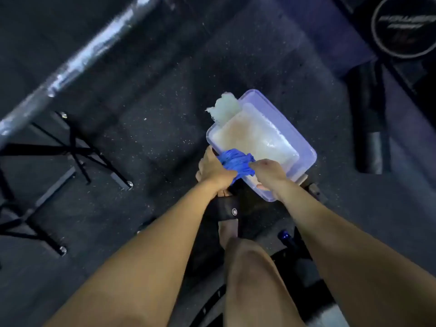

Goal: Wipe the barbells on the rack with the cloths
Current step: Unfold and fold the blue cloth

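Note:
A blue cloth (236, 161) is twisted tight between my two hands, just over the near edge of a clear plastic tub (304, 149) of cloudy water on the floor. My left hand (213, 169) grips the cloth's left end and my right hand (269, 172) grips its right end. A pale second cloth (224, 107) hangs over the tub's far corner. A steel barbell (77, 60) runs diagonally across the upper left, resting on a black rack (70, 147).
Dark speckled rubber flooring lies all around. A black weight plate (403, 27) sits at the top right with a dark roller (370, 128) below it. My leg and sandalled foot (226, 213) stand directly under the hands. A dark bottle (286, 239) lies near my right forearm.

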